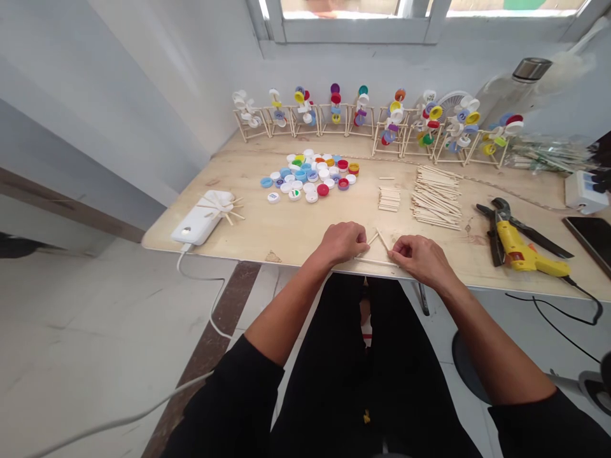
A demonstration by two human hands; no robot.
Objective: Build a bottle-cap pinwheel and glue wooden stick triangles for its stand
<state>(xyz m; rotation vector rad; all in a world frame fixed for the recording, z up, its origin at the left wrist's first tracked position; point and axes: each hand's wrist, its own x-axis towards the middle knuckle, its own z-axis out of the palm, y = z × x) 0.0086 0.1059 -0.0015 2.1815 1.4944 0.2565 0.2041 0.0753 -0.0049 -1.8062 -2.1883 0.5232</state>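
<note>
A pale wooden tabletop [296, 229] spreads around a stack of long sticks [436, 198]. Behind that stack stands a row of stick frames [360, 119] carrying bottle-cap wheels [336, 98] — these look complete. Left of it lies a heap of loose bottle caps [310, 175], apparently unused; right of it, a yellow glue gun [518, 245]. Nearer the body than the stack, the left hand [344, 243] and right hand [422, 257] each pinch a lower corner of a stick triangle [382, 240], fingertips closed on the wood. The triangle, front-left of the stack, seems barely begun — whether it is glued, I cannot tell. Just left of the stack, short sticks [389, 198] look unused.
</note>
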